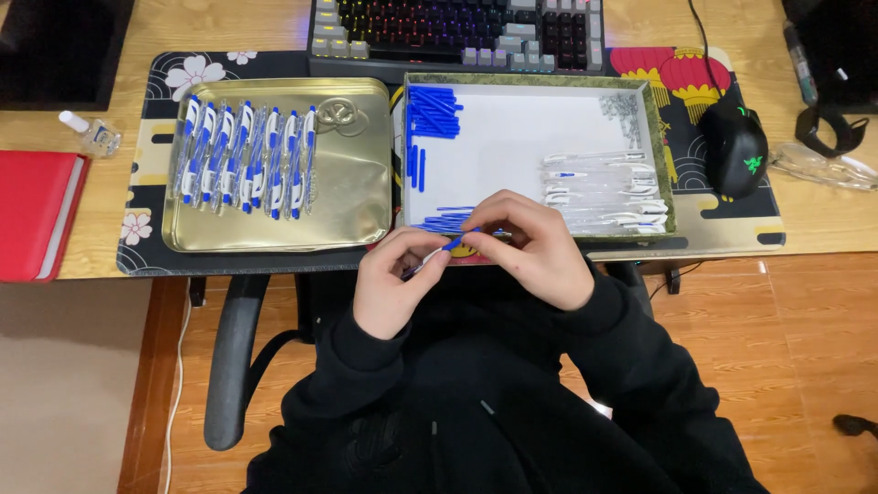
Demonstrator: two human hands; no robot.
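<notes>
Pen [445, 249] sat between both hands, just off the near edge of the desk, over the person's lap. Blue and clear parts showed between the fingers; rest was hidden, so couldn't tell how complete it was.

Left hand [395, 285] was closed around the pen's lower end, thumb and index pinching the barrel. Right hand [535, 247] was curled over the upper end, fingertips pinching the blue part. Hands were touching each other at the pen.

Just beyond the hands: white shallow box [512, 137] with a green patterned rim. In it, a stack of blue refills [432, 112] at the far left corner, a couple of loose blue pieces on the left side, another blue pile [444, 220] at the near edge right by the fingers. Clear pen barrels [604, 187] lay on the right side; small pile of springs [625, 108] in the far right corner.

Left of the box, touching or nearly so: gold tin lid [347, 192] holding a row of finished blue-and-white pens [245, 157], laid side by side.

Both sat on a dark desk mat [174, 73] with flower print. Keyboard [457, 32] behind the box, black mouse [733, 146] to the right, red notebook [32, 210] and small clear bottle [91, 133] far left.
</notes>
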